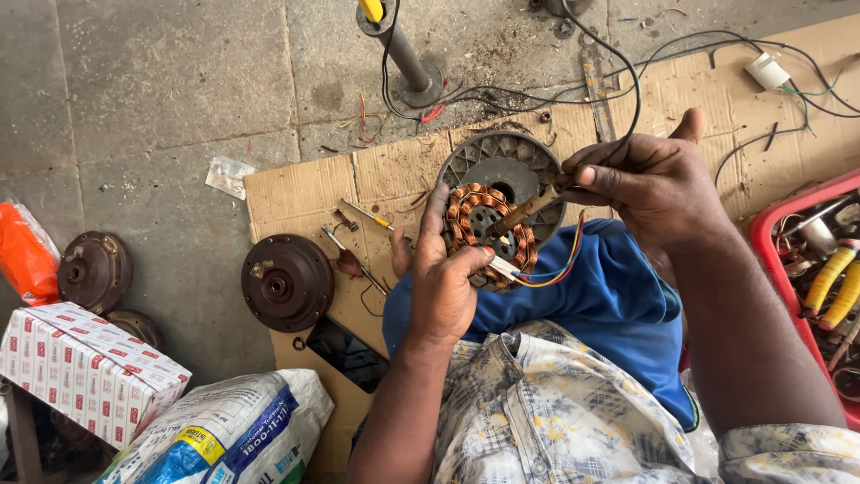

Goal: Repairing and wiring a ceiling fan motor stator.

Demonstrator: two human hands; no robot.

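- A copper-wound stator (pixel 488 235) is gripped by the left hand (pixel 441 285), with fingers wrapped over its near-left edge; it is propped on the blue-clad knee (pixel 609 305), seemingly so that the windings face upward and are steadied.
- A soldering iron (pixel 528 209) is pinched in the right hand (pixel 654 184), fingers clenched round the handle, and its tip is laid across the middle of the stator.
- Coloured lead wires (pixel 555 269) trail from the stator's near-right edge over the knee.
- The iron's black cord (pixel 632 81) is looped away to the far side, which is judged to keep it off the work.
- Just beyond the stator, a grey ribbed housing (pixel 511 161) lies on a sheet of cardboard (pixel 305 193) spread on the floor.
- A brown round cover (pixel 287 282) rests at the cardboard's left edge, and a similar one (pixel 94 269) lies well apart on the bare concrete further left.
- Small screwdrivers (pixel 367 215) are set on the cardboard between the brown cover and the left hand.
- A red tray (pixel 766 242) of tools borders the right side, close to the right forearm, so room there is tight.
- A patterned box (pixel 85 372) and a plastic sack (pixel 224 435) stand at near left; open room is seen mainly at far left on the floor.
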